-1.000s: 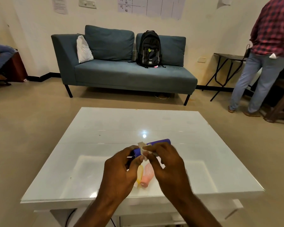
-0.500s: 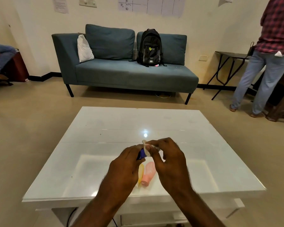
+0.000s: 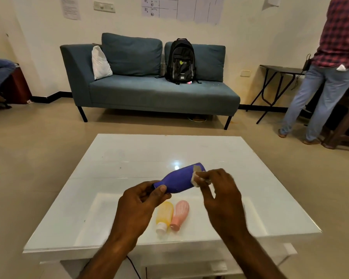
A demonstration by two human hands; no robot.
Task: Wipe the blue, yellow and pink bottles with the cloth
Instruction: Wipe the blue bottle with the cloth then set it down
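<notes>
Hovering above the white table point(image 3: 250, 178), head view: blue bottle point(image 3: 179, 181), tilted, its neck end pinched in the left hand point(image 3: 138, 208). Right hand point(image 3: 220, 195) closed on a small cloth point(image 3: 196, 178), pressed to the bottle's wide end. Yellow bottle point(image 3: 164, 215) and pink bottle point(image 3: 179, 214) lie side by side, touching, on the table below.

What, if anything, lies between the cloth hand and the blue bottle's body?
Nothing visible. The right hand presses the cloth directly against the wide end of the blue bottle, which the left hand holds by its neck above the table.
</notes>
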